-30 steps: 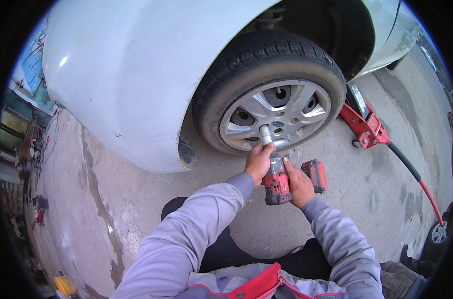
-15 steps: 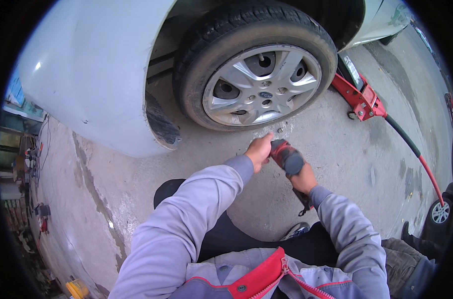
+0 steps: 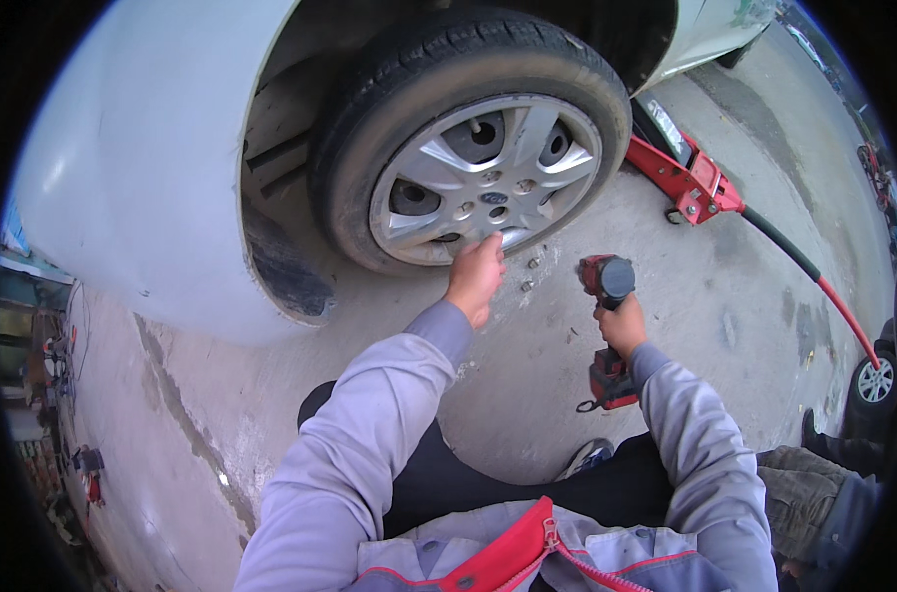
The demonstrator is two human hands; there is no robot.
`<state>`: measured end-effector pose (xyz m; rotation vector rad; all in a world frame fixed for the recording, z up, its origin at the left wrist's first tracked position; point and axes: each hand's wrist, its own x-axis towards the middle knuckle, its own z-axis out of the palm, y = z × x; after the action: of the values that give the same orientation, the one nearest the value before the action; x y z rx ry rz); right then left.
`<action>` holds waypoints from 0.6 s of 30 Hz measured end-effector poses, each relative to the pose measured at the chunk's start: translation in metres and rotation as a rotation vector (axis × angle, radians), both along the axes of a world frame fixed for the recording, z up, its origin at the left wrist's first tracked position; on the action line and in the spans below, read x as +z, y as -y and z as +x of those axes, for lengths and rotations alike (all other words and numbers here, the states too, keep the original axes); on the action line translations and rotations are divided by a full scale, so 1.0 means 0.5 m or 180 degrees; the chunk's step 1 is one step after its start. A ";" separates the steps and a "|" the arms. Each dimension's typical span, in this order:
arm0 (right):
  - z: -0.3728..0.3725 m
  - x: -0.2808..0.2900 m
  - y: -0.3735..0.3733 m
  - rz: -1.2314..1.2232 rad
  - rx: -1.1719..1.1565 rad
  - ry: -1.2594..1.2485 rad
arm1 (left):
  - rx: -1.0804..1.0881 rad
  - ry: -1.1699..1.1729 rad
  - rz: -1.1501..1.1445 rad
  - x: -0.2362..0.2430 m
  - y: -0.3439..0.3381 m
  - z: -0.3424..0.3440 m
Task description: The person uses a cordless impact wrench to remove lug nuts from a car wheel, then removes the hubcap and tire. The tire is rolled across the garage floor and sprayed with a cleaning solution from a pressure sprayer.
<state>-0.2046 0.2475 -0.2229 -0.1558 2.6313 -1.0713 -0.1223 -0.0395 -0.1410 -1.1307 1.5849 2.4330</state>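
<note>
In my right hand (image 3: 621, 326) is a red and black cordless impact wrench (image 3: 607, 279), gripped by its handle with the battery end low. The tool is over the concrete, apart from the wheel. My left hand (image 3: 476, 278) reaches up to the lower rim of the wheel cover (image 3: 439, 232), fingers stretched toward it; I see nothing held, though the palm side is hidden. The silver multi-spoke cover sits on a black tyre (image 3: 340, 187) under the pale car's wheel arch. Two small metal pieces, seemingly lug nuts (image 3: 527, 286), lie on the floor between my hands.
A red floor jack (image 3: 700, 187) with a long handle (image 3: 784, 244) reaches under the car at right. The pale bumper (image 3: 138, 197) fills the left. A loose wheel (image 3: 873, 380) and another person's legs (image 3: 814, 493) are at far right. Tools and clutter line the left edge.
My left hand has left the front of the impact wrench and moved up-left to the wheel. The wrench, in my right hand, has shifted right and is more upright.
</note>
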 end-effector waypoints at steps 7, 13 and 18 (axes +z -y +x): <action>-0.042 -0.038 -0.078 0.1681 0.0350 -0.0256 | -0.0138 -0.0198 -0.0158 0.010 0.003 0.020; -0.121 -0.105 -0.113 0.2155 0.0520 -0.0403 | -0.1031 -0.0215 -0.1429 0.042 0.019 0.058; -0.255 -0.131 -0.114 0.3148 0.0417 -0.0809 | -0.0656 -0.0434 -0.3039 0.091 0.030 0.099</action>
<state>-0.3321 0.3043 -0.2884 -0.2410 2.9758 0.3748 -0.0727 -0.0543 -0.0953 -0.7587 2.8521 1.6150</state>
